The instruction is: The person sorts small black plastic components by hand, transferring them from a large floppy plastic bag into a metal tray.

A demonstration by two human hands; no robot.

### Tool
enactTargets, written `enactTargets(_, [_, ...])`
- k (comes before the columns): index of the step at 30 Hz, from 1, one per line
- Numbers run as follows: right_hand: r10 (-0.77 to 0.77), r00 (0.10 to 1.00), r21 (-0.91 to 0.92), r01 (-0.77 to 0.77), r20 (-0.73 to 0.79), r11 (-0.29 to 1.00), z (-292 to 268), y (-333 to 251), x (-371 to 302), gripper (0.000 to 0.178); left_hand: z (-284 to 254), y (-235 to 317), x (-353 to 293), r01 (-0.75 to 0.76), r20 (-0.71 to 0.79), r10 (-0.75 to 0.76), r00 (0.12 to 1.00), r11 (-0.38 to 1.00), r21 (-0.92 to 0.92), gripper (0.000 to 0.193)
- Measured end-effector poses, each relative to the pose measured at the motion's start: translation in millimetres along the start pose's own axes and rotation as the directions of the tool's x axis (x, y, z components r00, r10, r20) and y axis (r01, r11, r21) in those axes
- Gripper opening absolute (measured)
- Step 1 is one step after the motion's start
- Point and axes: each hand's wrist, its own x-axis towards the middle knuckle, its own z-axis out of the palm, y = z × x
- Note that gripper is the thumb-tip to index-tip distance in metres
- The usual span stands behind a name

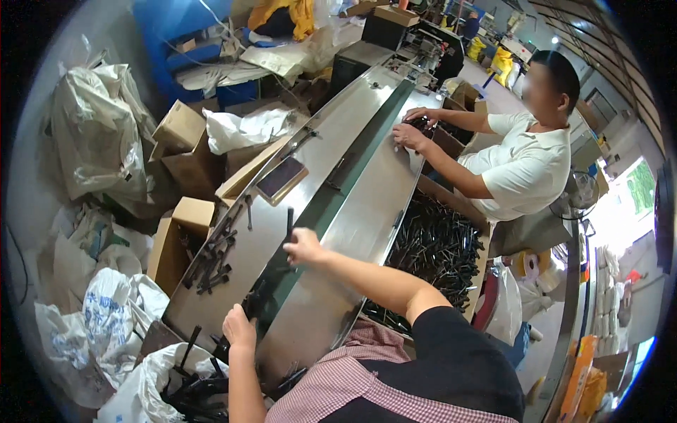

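My right hand (305, 247) is closed on a slim black stick-shaped part (290, 222), held upright over the green conveyor belt (331, 190). Lower down, my left hand (240, 327) has its fingers curled by the near end of the belt. Dark parts (255, 297) lie just beyond its fingertips, and what it holds, if anything, is hidden. On the metal ledge left of the belt, several loose black parts (215, 271) are scattered. Farther up that ledge rests a flat dark rectangular object with a pale rim (282, 180).
A co-worker's hands (412, 134) handle dark pieces across the belt. Between us stands a large box heaped with black parts (437, 254). A white sack (144, 384) with black pieces and an open carton (176, 240) flank the left side. Machinery (430, 53) sits at the far end.
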Motion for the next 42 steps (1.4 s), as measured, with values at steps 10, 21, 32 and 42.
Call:
enactTargets(10, [0.443,0.894,0.254,-0.412,-0.074,0.875,75.8,46.6,0.6,0.023,-2.2,-19.4,-19.0,0.043,0.127,-0.036,0.991,0.998,-0.056,0.039])
enactTargets(21, [-0.030,1.000,0.083,0.030,-0.009,0.996,-16.4,13.7,-55.4,0.020,-3.7,-29.4,-17.0,0.044,0.024,-0.042,0.999,0.996,-0.076,0.022])
enactTargets(32, [0.105,0.790,-0.726,0.492,0.604,0.481,-31.0,15.2,-171.3,0.011,15.9,-2.6,0.3,-0.022,-0.022,0.023,0.999,0.998,0.059,0.009])
enactTargets(42, [-0.350,0.820,-0.542,0.565,0.453,0.622,-58.8,38.3,-95.2,0.017,5.0,7.8,9.5,0.060,0.058,-0.062,0.996,0.998,0.036,0.011])
